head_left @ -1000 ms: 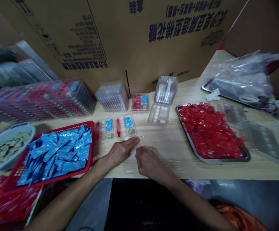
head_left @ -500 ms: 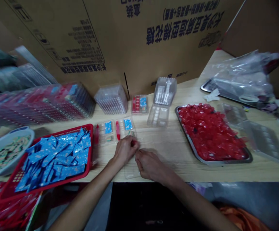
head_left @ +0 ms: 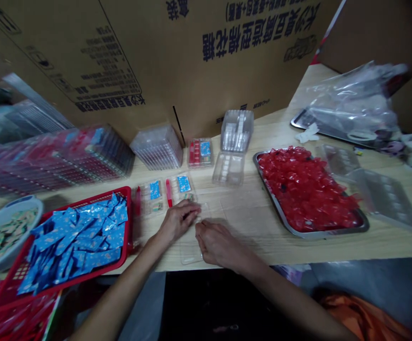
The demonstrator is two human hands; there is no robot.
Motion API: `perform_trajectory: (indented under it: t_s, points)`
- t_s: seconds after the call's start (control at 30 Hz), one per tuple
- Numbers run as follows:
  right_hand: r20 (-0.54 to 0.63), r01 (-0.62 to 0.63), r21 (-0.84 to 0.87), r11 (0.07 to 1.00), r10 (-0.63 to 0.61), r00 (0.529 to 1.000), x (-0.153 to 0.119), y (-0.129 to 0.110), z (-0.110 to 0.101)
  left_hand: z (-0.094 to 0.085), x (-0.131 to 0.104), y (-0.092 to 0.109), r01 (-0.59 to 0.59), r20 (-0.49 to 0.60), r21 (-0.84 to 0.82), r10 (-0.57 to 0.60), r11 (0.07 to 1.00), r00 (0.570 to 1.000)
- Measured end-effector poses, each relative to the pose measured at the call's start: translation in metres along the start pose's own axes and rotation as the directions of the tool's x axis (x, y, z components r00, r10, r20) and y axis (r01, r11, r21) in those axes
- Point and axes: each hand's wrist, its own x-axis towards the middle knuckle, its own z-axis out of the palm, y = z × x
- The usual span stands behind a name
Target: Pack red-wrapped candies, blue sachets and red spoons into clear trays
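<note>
Both hands are over a clear plastic case [head_left: 189, 252] near the table's front edge. My left hand [head_left: 179, 220] has its fingers curled together at the case's upper part; what they pinch, if anything, is too small to tell. Close on its right, my right hand [head_left: 216, 242] is closed above the case, its fingertips hidden. Beyond my left hand lie two open clear cases, one [head_left: 181, 193] with a red pen-like stick and a blue packet, the other [head_left: 153, 201] with a blue packet. A closed filled case [head_left: 200, 152] lies behind them.
At left are a red basket [head_left: 129, 222] of blue packets, a bowl [head_left: 35, 204] and stacked filled cases [head_left: 85, 154]. Clear cases [head_left: 158, 148] stand by the cardboard box [head_left: 177, 61]. A metal tray [head_left: 284, 220] of red packets and plastic bags [head_left: 355, 104] are at right.
My hands have moved slightly apart, and the left fingers have loosened a little. The whole view has shifted, with the table's things slightly further left.
</note>
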Motion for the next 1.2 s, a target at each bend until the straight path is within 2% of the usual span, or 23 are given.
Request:
perform_trajectory:
  t_s: [0.13, 0.2, 0.3, 0.43, 0.53, 0.6, 0.67, 0.73, 0.93, 1.1, 1.2]
  points:
    - [0.000, 0.028, 0.009, 1.000, -0.028, 1.000, 0.000, -0.003, 0.006, -0.001, 0.011, -0.001, -0.062, 0.149, 0.010, 0.060, 0.998, 0.987]
    - [-0.010, 0.021, 0.012, 1.000, -0.020, 1.000, -0.002, -0.004, 0.010, 0.002, 0.011, 0.001, -0.029, 0.154, 0.002, 0.029, 1.000, 0.988]
    - [-0.036, 0.008, 0.003, 1.000, -0.008, 0.999, -0.003, -0.002, 0.011, 0.007, 0.005, 0.004, 0.091, 0.070, -0.066, -0.086, 0.994, 0.994]
    - [-0.039, 0.046, 0.014, 0.999, -0.046, 0.998, -0.001, 0.017, -0.001, 0.010, -0.009, 0.008, 0.275, -0.002, -0.183, -0.280, 0.944, 0.960]
    - [-0.049, 0.074, 0.090, 0.993, -0.070, 0.996, 0.005, 0.033, -0.011, 0.015, -0.015, 0.012, 0.331, -0.098, -0.169, -0.350, 0.928, 0.932]
    - [-0.109, 0.057, 0.145, 0.988, -0.041, 0.993, 0.009, 0.039, -0.015, 0.019, -0.016, 0.015, 0.349, -0.174, -0.127, -0.367, 0.928, 0.914]
    - [-0.195, 0.015, 0.151, 0.988, 0.015, 0.981, 0.012, 0.039, -0.017, 0.023, -0.016, 0.017, 0.364, -0.237, -0.102, -0.378, 0.926, 0.895]
    - [-0.228, -0.008, 0.099, 0.995, 0.031, 0.973, 0.016, 0.034, -0.019, 0.026, -0.015, 0.016, 0.376, -0.273, -0.102, -0.389, 0.921, 0.880]
    - [-0.067, -0.088, -0.144, 0.986, 0.079, 0.995, 0.023, 0.017, -0.014, 0.031, -0.018, 0.011, 0.335, -0.318, -0.125, -0.358, 0.934, 0.878]
    - [-0.069, -0.100, -0.164, 0.981, 0.089, 0.994, 0.018, 0.015, 0.000, 0.035, -0.021, 0.016, 0.250, -0.345, -0.039, -0.248, 0.967, 0.905]
    - [-0.088, -0.132, -0.144, 0.981, 0.120, 0.989, 0.015, 0.015, 0.005, 0.038, -0.022, 0.018, 0.231, -0.354, -0.025, -0.224, 0.973, 0.908]
